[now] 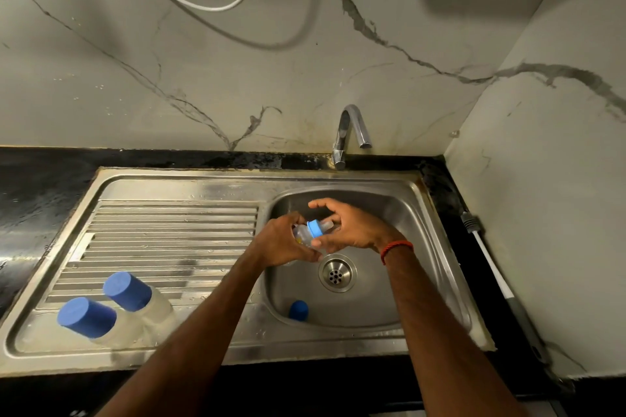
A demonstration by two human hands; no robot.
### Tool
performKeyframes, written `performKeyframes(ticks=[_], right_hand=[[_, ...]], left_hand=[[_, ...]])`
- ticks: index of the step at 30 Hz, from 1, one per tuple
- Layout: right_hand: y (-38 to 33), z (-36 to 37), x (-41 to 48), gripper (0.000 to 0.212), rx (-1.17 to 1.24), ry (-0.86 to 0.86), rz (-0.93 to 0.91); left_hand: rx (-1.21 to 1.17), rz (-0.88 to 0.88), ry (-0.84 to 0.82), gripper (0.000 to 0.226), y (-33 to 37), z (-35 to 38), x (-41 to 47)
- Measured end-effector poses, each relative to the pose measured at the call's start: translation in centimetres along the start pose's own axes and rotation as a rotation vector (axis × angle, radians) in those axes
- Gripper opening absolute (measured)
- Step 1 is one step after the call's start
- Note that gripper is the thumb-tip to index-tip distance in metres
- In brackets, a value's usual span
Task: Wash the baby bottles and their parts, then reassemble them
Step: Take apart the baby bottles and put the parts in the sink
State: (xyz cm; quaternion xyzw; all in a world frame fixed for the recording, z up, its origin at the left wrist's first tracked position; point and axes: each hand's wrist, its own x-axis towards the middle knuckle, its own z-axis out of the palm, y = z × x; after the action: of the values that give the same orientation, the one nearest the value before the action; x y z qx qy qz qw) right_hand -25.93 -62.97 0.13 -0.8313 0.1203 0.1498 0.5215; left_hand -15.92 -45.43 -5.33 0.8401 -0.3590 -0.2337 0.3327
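Over the sink basin (389, 298) I hold a clear baby bottle (303, 234) lying sideways. My left hand (281, 244) grips its body. My right hand (352, 230) curls round its light blue collar ring (315, 228) and the clear teat (328, 225). A dark blue cap (298, 310) lies in the basin near its front wall. Two capped bottles with dark blue caps stand on the drainboard at the front left, one at the left (88, 318) and one beside it (135, 294).
A chrome tap (349, 132) rises behind the basin, with no water running. The drain (337, 273) sits in the basin's middle. A long brush with a white handle (491, 264) lies on the black counter along the right wall. The ribbed drainboard (176, 240) spreads left.
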Motion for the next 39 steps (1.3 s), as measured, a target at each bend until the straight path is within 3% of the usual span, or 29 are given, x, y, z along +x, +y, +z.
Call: performKeyframes(ticks=[3, 6, 10, 18, 21, 25, 29, 39], right_hand=[[-0.6, 0.6, 0.1, 0.048, -0.018, 0.011, 0.14], [-0.1, 1.0, 0.1, 0.036, -0.002, 0.027, 0.08], [0.8, 0.8, -0.2, 0.043, -0.131, 0.103, -0.102], [1.5, 0.4, -0.6, 0.049, -0.201, 0.138, -0.109], [1.5, 0.5, -0.8, 0.041, -0.129, 0.103, -0.026], [1.7, 1.3, -0.8, 0.025, 0.033, 0.223, -0.014], [2.3, 1.5, -0.5, 0.023, -0.026, 0.217, -0.023], [3.1, 1.2, -0.3, 0.007, -0.022, 0.416, -0.081]], left_hand=[[0.027, 0.004, 0.0, 0.064, 0.1, 0.2, 0.0], [0.042, -0.002, -0.025, 0.062, 0.0, 0.6, 0.0], [0.031, 0.006, -0.048, 0.066, -0.6, 0.9, 0.2], [0.056, -0.036, -0.091, 0.059, -0.4, 1.4, 0.0], [0.076, -0.034, -0.098, 0.059, -0.4, 1.4, 0.1], [0.091, -0.023, -0.103, 0.06, 0.0, 1.4, 0.1], [0.07, -0.025, -0.105, 0.058, -0.4, 1.3, 0.1], [0.014, -0.018, -0.104, 0.056, 0.3, 1.5, 0.6]])
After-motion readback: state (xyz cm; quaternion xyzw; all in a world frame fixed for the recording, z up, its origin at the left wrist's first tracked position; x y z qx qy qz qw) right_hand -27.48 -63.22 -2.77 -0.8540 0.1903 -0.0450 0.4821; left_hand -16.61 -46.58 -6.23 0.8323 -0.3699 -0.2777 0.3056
